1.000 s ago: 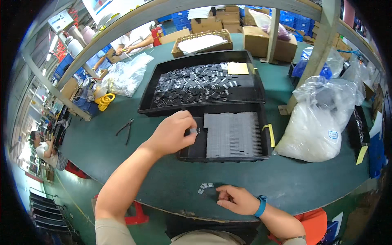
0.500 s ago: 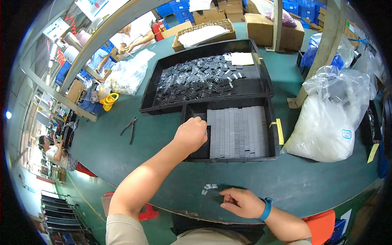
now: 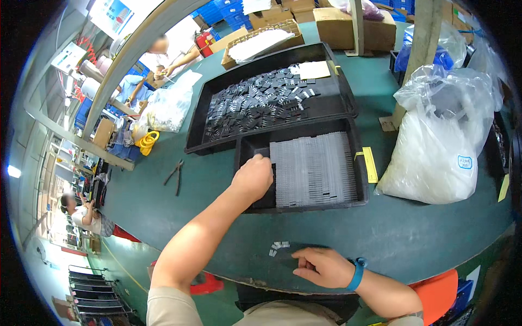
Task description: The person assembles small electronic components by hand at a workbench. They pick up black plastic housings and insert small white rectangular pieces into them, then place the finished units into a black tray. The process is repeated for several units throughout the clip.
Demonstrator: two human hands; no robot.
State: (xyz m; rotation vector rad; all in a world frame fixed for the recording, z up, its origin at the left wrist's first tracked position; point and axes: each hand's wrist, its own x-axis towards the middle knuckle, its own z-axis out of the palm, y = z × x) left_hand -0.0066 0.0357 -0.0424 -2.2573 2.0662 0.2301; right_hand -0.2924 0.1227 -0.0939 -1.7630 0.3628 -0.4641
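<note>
My left hand point(image 3: 253, 178) is closed over the left part of a small black tray point(image 3: 361, 185), beside tightly packed rows of greyish translucent strips point(image 3: 312, 171). Its fingertips are hidden, so whatever they pinch does not show. On the green table near the front edge rests my right hand point(image 3: 325, 267), index finger stretched out and thumb apart from it, the other fingers curled. Just left of that index fingertip lie several small clear plastic pieces point(image 3: 278, 247). A blue band point(image 3: 356, 275) circles my right wrist.
Behind the small tray stands a larger black tray point(image 3: 190, 127) with many small dark parts point(image 3: 255, 100). Pliers point(image 3: 175, 176) lie to the left, near yellow rings point(image 3: 147, 142). A full clear bag point(image 3: 435, 141) and a post point(image 3: 421, 49) stand right. Two people sit at the left.
The whole view has shifted slightly. My left hand stays closed at the same spot in the small tray, and my right hand keeps its place by the clear pieces.
</note>
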